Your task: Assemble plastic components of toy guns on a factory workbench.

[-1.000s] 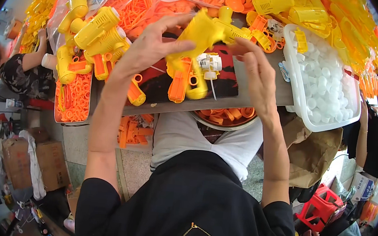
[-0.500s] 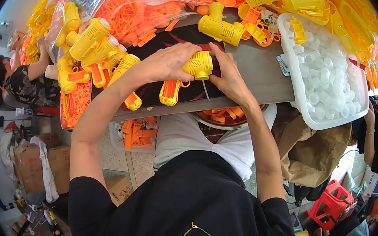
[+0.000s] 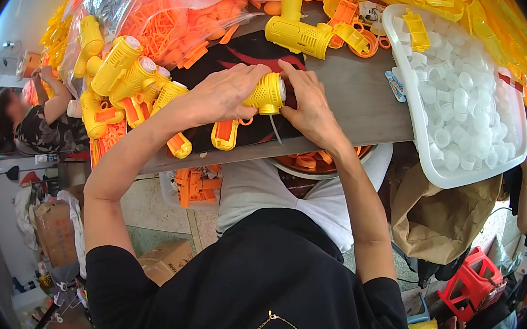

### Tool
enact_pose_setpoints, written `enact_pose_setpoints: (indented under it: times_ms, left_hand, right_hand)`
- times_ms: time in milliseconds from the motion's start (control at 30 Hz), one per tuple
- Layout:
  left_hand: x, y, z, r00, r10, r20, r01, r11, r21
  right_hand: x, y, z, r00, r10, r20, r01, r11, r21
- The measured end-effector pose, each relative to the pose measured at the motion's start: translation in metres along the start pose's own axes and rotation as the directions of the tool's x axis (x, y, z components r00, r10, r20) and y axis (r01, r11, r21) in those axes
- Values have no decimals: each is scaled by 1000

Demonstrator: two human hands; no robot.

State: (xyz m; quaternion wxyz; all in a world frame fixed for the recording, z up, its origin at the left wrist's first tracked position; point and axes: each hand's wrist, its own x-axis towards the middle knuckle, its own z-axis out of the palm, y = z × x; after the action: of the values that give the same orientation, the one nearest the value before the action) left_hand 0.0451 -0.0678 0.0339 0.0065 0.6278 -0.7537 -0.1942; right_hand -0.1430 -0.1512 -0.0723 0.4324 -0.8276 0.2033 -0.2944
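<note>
A yellow plastic toy hair dryer, with small holes in its barrel and a white cap at its right end, is held above the table. My left hand is closed round its left part and hides it. My right hand curves round the capped end, thumb below and fingers above. A thin pale strip hangs below the barrel. Near my left wrist lies a yellow handle with an orange inset. Another toy hair dryer lies beyond my hands.
Several yellow toy hair dryers are heaped at left. Bagged orange parts cover the far side. A white tub of translucent caps stands at right, above a brown paper bag. A bowl of orange parts sits below the table edge.
Both hands and the held toy have shifted slightly left in the picture. The right fingers stay at the capped end. The view has turned a little.
</note>
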Motion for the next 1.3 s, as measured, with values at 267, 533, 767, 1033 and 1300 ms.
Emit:
enact_pose_setpoints:
  times_ms: [267, 533, 767, 1033, 1300]
  left_hand:
    - [-2, 4, -5, 1000, -2, 17, 2, 999, -38]
    - [-1, 3, -7, 998, -29, 49, 35, 993, -115]
    - [0, 0, 10, 998, 42, -45, -42, 999, 11]
    - [5, 5, 5, 997, -17, 76, 18, 1000, -4]
    - [-1, 0, 4, 999, 28, -17, -30, 995, -99]
  right_hand:
    - [0, -5, -1, 1000, 18, 5, -18, 1000, 6]
    - [2, -6, -3, 999, 31, 11, -31, 1000, 3]
    - [4, -7, 0, 1000, 29, -4, -29, 1000, 4]
    - [1, -8, 1, 998, 61, -9, -61, 998, 8]
    - [3, -9, -2, 997, 80, 18, -80, 996, 33]
